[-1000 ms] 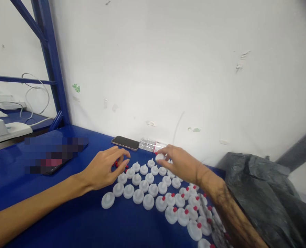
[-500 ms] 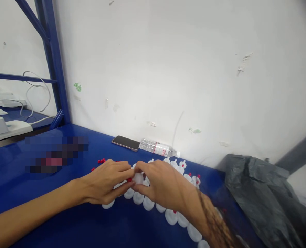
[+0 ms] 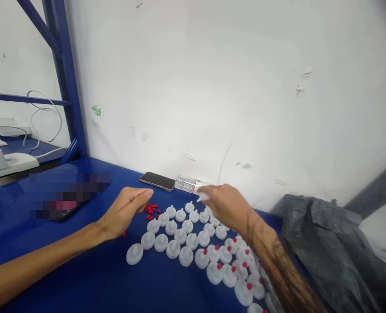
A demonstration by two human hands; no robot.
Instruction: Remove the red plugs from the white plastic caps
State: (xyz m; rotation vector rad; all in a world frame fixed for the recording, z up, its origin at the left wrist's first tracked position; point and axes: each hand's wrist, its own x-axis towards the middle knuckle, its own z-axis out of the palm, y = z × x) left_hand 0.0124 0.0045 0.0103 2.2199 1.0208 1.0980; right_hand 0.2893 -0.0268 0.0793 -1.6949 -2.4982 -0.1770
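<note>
Many translucent white nozzle caps [image 3: 173,249], round with a short spout, stand in rows on the blue table. Those towards the right carry small red tips [image 3: 219,266] on their spouts. My right hand [image 3: 227,202] is raised over the far rows, pinching one white nozzle cap [image 3: 203,196] between thumb and fingers. Left of the rows, my left hand [image 3: 130,208] hovers with its fingers curled in and the thumb pressed against them; whatever is inside is hidden. Close by its fingertips lies a pile of loose red tips [image 3: 151,210].
A phone [image 3: 157,181] and a clear plastic bottle [image 3: 185,183] lie along the wall, the bottle partly behind my right hand. A dark plastic bag [image 3: 323,248] sits at the right. Blue metal posts [image 3: 72,78] rise at the left, beside a blurred dark object [image 3: 69,208].
My hands, which met around a white nozzle cap by a red tip, have parted. The right went up and right, now with a white cap; the left drew back left, uncovering the rows.
</note>
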